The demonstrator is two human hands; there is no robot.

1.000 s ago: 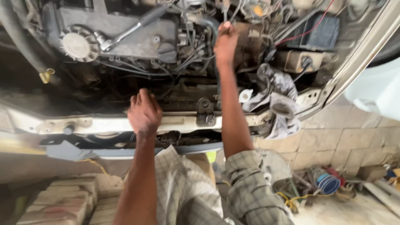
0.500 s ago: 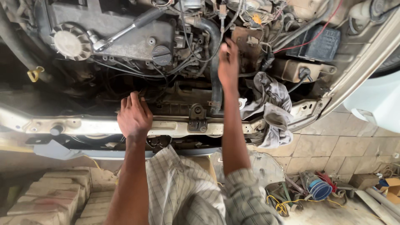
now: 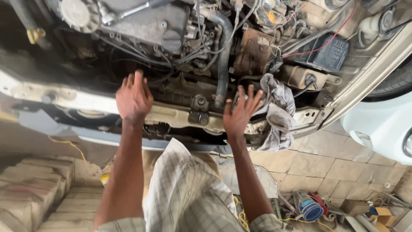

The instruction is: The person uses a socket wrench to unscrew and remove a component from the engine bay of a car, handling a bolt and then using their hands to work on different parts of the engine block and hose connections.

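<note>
Left hand [image 3: 134, 98]: open, fingers spread, palm down over the front crossmember [image 3: 171, 114] of the engine bay, at or just above its left part; whether it presses on the metal cannot be told. It holds nothing.
Right hand [image 3: 240, 114]: open, fingers fanned, over the right part of the same crossmember, just beside the rag [image 3: 277, 111]. It holds nothing.
Crossmember: pale, dirty metal bar that runs across the front of the car, below the engine.
Latch [image 3: 199, 109]: dark bracket on the crossmember, between the two hands.
Rag: grey, crumpled, draped over the crossmember's right end and hanging down its front.
Hose [image 3: 224, 56]: thick black tube that bends down from the engine to a spot just above the latch.
Engine [image 3: 150, 25]: grey block with wires over it, behind the left hand.
Battery [image 3: 328, 51]: black box, top right, with a red wire at it.
Floor [image 3: 317, 161]: pale tiles; a blue roll [image 3: 310, 209] and tangled wires lie at lower right.
Bricks [image 3: 32, 189]: stacked at lower left.
</note>
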